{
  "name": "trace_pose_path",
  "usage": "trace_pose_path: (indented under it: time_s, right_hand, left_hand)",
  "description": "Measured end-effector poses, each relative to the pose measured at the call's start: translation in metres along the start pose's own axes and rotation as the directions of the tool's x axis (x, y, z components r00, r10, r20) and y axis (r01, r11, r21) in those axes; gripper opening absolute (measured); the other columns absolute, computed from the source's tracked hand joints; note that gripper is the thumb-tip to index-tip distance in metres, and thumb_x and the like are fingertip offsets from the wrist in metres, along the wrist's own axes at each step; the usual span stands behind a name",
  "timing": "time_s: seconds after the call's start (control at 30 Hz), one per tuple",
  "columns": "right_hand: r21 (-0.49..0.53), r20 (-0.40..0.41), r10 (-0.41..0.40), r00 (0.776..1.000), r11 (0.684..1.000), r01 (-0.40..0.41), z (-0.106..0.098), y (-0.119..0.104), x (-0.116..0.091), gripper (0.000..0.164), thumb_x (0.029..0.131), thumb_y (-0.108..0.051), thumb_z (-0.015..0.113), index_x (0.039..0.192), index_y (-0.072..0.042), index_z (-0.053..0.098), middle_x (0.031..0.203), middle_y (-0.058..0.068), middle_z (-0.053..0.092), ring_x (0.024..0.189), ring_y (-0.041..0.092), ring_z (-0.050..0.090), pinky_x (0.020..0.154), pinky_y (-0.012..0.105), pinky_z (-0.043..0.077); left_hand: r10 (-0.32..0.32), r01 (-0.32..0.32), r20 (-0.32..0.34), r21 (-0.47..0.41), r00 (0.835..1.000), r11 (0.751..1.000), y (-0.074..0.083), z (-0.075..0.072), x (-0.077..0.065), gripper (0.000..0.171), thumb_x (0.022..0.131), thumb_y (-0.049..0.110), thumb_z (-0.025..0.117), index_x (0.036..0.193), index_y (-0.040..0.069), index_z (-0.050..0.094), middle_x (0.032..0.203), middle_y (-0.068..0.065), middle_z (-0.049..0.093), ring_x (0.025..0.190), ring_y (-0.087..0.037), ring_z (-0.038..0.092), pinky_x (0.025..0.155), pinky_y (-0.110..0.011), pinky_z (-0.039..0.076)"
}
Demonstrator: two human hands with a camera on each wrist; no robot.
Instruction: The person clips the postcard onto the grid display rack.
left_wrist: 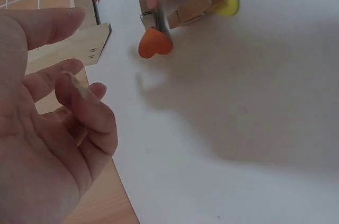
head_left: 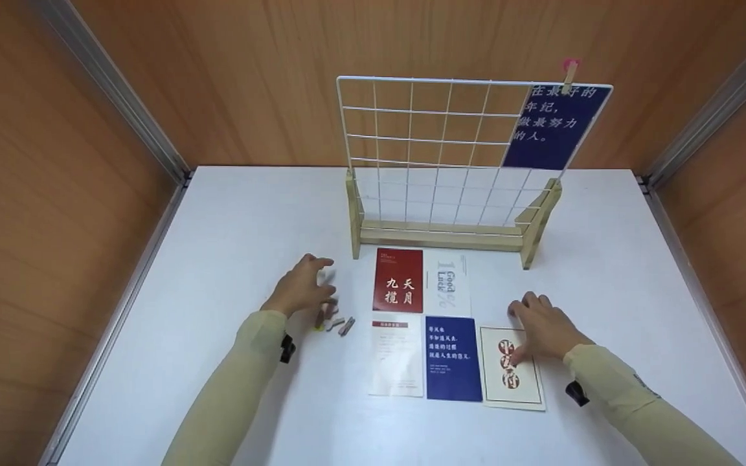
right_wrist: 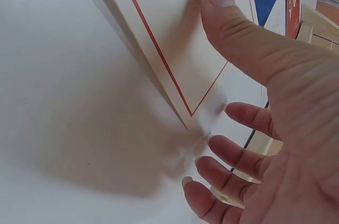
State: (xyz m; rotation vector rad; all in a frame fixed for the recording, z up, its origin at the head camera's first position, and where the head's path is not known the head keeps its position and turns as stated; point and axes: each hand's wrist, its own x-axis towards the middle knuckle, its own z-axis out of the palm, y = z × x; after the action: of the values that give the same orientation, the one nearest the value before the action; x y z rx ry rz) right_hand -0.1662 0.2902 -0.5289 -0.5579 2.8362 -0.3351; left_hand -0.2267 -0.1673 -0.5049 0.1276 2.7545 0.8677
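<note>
My left hand (head_left: 296,288) hovers over the table at the left, thumb and fingers apart and loosely bent, holding nothing. Small wooden clothespins (head_left: 347,325) lie just below it; in the left wrist view one carries an orange heart (left_wrist: 155,43), another a yellow heart (left_wrist: 231,2). Over at the right, my right hand (head_left: 546,331) is at a cream card (head_left: 527,391) with red round characters and a thin border. Its thumb (right_wrist: 225,12) lies over the card's printed middle, while the other fingers (right_wrist: 233,155) extend past the card's corner.
A blue card (head_left: 454,385), a red card (head_left: 399,265) and two white cards (head_left: 395,372) lie beside the cream one. Behind them stands a white wire grid on a wooden base (head_left: 441,236). A clothespin (head_left: 569,76) clips another blue card (head_left: 538,152) at its top right.
</note>
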Motion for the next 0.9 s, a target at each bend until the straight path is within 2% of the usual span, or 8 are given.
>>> trace_pose_path:
  time_s: [0.13, 0.23, 0.4, 0.53, 0.7, 0.9]
  right_hand:
    - [0.032, 0.001, 0.016, 1.000, 0.999, -0.016, 0.003, -0.001, -0.001, 0.084, 0.049, -0.046, 0.095, 0.110, -0.003, 0.059, 0.106, 0.012, 0.049, 0.094, 0.031, 0.046, 0.081, 0.050, 0.048]
    - [0.052, 0.006, 0.041, 0.999, 0.998, -0.041, 0.005, -0.002, -0.002, 0.077, 0.049, -0.043, 0.095, 0.105, -0.005, 0.059, 0.104, 0.010, 0.048, 0.093, 0.029, 0.045, 0.081, 0.048, 0.048]
    - [0.086, 0.018, 0.048, 0.999, 0.995, -0.049, 0.007, -0.003, -0.004, 0.077, 0.050, -0.040, 0.095, 0.108, -0.004, 0.058, 0.101, 0.008, 0.048, 0.093, 0.028, 0.046, 0.083, 0.048, 0.048]
    - [0.118, 0.031, 0.042, 0.999, 0.992, -0.045, 0.007, -0.003, -0.004, 0.078, 0.054, -0.036, 0.094, 0.114, -0.002, 0.058, 0.099, 0.007, 0.052, 0.094, 0.029, 0.049, 0.086, 0.049, 0.048]
    - [0.118, 0.025, 0.022, 0.999, 0.993, -0.025, 0.005, -0.002, -0.006, 0.065, 0.059, -0.031, 0.093, 0.107, -0.002, 0.060, 0.095, 0.006, 0.053, 0.091, 0.027, 0.051, 0.085, 0.048, 0.048]
    - [0.140, 0.034, 0.033, 0.999, 0.989, -0.037, 0.001, -0.002, -0.004, 0.060, 0.061, -0.029, 0.092, 0.103, 0.000, 0.062, 0.094, 0.006, 0.052, 0.091, 0.027, 0.050, 0.086, 0.048, 0.048]
  left_hand:
    - [-0.053, 0.054, 0.013, -0.017, 0.998, 0.998, -0.003, 0.003, -0.002, 0.058, 0.088, 0.020, 0.075, 0.142, 0.012, 0.053, 0.121, -0.013, 0.058, 0.103, -0.028, 0.059, 0.088, -0.046, 0.050]
    - [-0.066, 0.067, 0.033, -0.012, 0.997, 0.998, -0.004, 0.005, -0.002, 0.056, 0.088, 0.022, 0.075, 0.140, 0.012, 0.055, 0.117, -0.013, 0.060, 0.101, -0.028, 0.059, 0.088, -0.047, 0.050]
    - [-0.083, 0.082, 0.069, 0.006, 0.994, 0.997, -0.006, 0.009, -0.003, 0.051, 0.086, 0.024, 0.076, 0.132, 0.009, 0.061, 0.110, -0.011, 0.064, 0.097, -0.028, 0.061, 0.088, -0.048, 0.050]
    - [-0.071, 0.071, 0.083, 0.006, 0.994, 0.997, -0.008, 0.011, -0.005, 0.043, 0.084, 0.022, 0.078, 0.123, 0.007, 0.065, 0.100, -0.008, 0.064, 0.087, -0.024, 0.061, 0.081, -0.045, 0.052]
    - [-0.043, 0.042, 0.079, 0.007, 0.996, 0.999, -0.009, 0.014, -0.005, 0.031, 0.086, 0.022, 0.078, 0.110, 0.006, 0.069, 0.089, -0.005, 0.063, 0.077, -0.021, 0.059, 0.071, -0.038, 0.050]
    - [-0.069, 0.071, 0.067, -0.027, 0.995, 0.997, -0.010, 0.015, -0.005, 0.027, 0.087, 0.021, 0.077, 0.108, 0.006, 0.069, 0.093, -0.006, 0.063, 0.082, -0.022, 0.059, 0.074, -0.038, 0.050]
